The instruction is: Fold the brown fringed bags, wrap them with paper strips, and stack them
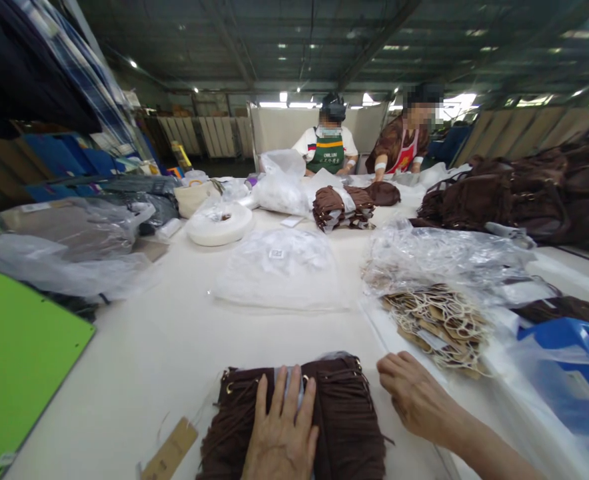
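A folded dark brown fringed garment (pixel 344 420) lies on the white table (pixel 164 360) right in front of me, with a clear plastic bag partly around it. My left hand (pixel 282 430) rests flat on top of it, fingers stretched out. Beside the garment's right edge my right hand (pixel 412 393) sits with its fingers curled inward; I cannot make out anything in them. A brown cardboard tag (pixel 170 450) lies at the garment's lower left.
A pile of tan hang tags with strings (pixel 442 320) lies to the right, clear bags (pixel 282 267) in the middle, a tape roll (pixel 219 223) further back. A green board (pixel 14 353) sits left, a blue basket (pixel 574 360) right. Two people work at the far end beside brown garments (pixel 342 207).
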Demonstrator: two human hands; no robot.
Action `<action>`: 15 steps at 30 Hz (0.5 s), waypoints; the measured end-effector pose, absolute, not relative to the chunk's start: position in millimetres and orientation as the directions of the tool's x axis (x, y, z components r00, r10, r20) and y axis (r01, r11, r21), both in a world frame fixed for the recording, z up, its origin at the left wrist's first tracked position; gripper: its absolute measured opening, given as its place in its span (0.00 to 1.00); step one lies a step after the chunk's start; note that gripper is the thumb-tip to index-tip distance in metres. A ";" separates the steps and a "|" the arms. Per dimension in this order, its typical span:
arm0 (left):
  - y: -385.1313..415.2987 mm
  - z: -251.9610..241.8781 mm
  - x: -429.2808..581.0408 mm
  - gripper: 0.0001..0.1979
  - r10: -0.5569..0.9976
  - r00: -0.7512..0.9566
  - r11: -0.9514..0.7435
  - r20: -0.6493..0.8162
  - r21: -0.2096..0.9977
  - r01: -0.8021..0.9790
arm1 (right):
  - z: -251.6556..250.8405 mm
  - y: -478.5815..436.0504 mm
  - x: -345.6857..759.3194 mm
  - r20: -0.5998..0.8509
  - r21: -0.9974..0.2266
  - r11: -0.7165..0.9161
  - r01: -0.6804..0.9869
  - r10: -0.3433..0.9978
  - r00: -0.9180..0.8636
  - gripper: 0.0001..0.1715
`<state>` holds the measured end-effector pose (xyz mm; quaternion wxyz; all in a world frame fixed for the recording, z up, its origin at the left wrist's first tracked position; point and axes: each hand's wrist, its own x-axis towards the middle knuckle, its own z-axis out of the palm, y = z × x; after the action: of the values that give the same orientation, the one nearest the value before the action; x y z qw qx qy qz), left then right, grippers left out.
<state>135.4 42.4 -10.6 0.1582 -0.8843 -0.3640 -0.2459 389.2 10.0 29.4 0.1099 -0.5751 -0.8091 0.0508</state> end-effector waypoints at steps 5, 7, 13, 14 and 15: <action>43.5 -11.3 136.8 0.24 0.549 0.611 -0.696 0.570 -0.093 0.712 | 41.9 15.0 364.8 0.305 -0.305 0.379 0.874 0.908 -0.287 0.15; 44.0 -17.0 135.9 0.25 0.535 0.608 -0.702 0.587 -0.091 0.706 | 44.2 17.2 348.1 0.315 -0.305 0.461 0.833 0.875 -0.368 0.15; 47.5 -42.8 135.1 0.27 0.558 0.561 -0.691 0.612 -0.033 0.723 | 31.7 3.1 364.9 0.295 -0.320 0.433 0.843 0.891 -0.346 0.11; 48.4 -46.2 135.2 0.27 0.551 0.558 -0.693 0.621 -0.033 0.721 | 29.5 4.7 369.3 0.309 -0.377 0.366 0.851 0.916 -0.257 0.10; 49.4 -49.1 135.1 0.26 0.541 0.555 -0.694 0.632 -0.038 0.719 | 27.6 9.0 371.7 0.319 -0.435 0.296 0.850 0.934 -0.162 0.10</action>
<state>135.1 49.4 -49.1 0.1476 -0.8694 -0.3622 -0.3020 371.7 9.0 27.6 0.2702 -0.5882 -0.7583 0.0774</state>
